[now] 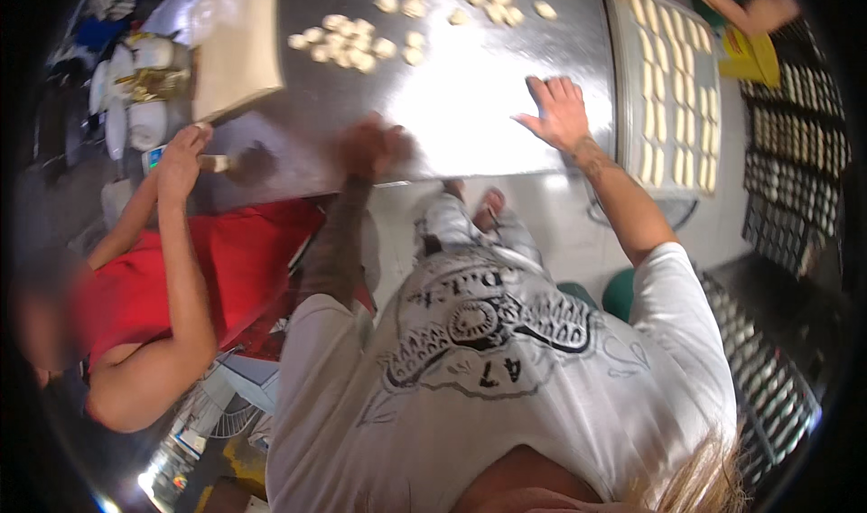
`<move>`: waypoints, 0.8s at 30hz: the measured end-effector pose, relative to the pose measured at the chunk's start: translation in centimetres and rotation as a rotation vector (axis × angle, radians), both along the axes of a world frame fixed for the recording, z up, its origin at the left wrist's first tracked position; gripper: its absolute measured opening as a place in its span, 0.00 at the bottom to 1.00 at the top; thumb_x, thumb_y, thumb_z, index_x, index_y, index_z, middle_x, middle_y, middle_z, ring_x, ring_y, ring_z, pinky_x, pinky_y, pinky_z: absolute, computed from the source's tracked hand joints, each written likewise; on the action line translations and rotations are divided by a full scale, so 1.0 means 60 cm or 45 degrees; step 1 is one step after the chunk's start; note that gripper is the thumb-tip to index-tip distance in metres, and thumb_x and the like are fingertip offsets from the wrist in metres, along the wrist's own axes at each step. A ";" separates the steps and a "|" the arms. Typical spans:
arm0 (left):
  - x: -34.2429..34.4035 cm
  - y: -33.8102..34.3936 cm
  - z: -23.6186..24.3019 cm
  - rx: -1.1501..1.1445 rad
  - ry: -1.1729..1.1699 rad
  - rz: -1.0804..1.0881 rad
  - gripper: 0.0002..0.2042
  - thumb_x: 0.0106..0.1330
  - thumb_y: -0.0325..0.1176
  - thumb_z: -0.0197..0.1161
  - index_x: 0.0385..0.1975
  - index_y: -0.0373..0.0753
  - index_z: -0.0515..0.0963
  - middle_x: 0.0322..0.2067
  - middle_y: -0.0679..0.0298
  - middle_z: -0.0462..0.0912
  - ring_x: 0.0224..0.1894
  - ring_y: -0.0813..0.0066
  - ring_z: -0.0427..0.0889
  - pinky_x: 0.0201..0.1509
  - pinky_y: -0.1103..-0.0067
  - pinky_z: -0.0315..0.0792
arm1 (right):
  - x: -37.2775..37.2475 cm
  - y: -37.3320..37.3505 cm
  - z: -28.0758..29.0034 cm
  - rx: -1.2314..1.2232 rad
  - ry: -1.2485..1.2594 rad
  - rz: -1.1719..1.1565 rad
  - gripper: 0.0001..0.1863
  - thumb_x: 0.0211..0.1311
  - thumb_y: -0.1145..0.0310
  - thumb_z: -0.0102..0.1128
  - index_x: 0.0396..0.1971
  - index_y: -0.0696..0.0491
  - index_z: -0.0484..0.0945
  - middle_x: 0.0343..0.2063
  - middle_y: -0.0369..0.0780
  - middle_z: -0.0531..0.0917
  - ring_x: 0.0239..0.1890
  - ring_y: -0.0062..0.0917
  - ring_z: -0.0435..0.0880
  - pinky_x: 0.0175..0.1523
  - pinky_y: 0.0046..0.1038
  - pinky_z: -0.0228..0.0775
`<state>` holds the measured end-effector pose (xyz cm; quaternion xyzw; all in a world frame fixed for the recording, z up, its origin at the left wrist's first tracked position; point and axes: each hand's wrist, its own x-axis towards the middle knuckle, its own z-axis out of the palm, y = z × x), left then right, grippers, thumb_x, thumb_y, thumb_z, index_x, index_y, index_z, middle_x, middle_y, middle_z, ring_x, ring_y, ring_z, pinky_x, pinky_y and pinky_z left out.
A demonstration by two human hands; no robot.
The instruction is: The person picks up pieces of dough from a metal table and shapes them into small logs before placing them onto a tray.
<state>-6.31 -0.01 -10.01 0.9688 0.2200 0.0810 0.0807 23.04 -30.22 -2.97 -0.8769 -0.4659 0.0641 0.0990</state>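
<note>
My right hand (560,116) rests on the steel table (560,70) with its fingers apart and nothing in it, left of a tray (711,181) with rows of shaped dough strips (661,79). My left hand (370,147) is smeared by motion over the table's near edge; I cannot make out its fingers or anything in them. Above it lie loose groups of small dough pieces (341,43) (495,0). At the left of the table is a flat dough sheet (233,48).
A co-worker in red (199,269) works at my left, both hands (185,156) below the dough sheet. Containers (149,125) crowd the left. At top right are another person's arm (722,7) and a yellow container (750,57). Racks of dough trays (790,134) line the right.
</note>
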 end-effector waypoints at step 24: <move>0.144 -0.030 0.082 0.198 -0.179 0.320 0.37 0.77 0.51 0.58 0.77 0.30 0.62 0.79 0.46 0.60 0.77 0.55 0.68 0.79 0.44 0.50 | -0.020 0.064 -0.039 0.160 -0.118 -0.271 0.53 0.73 0.31 0.50 0.75 0.68 0.61 0.78 0.60 0.60 0.82 0.53 0.52 0.84 0.50 0.42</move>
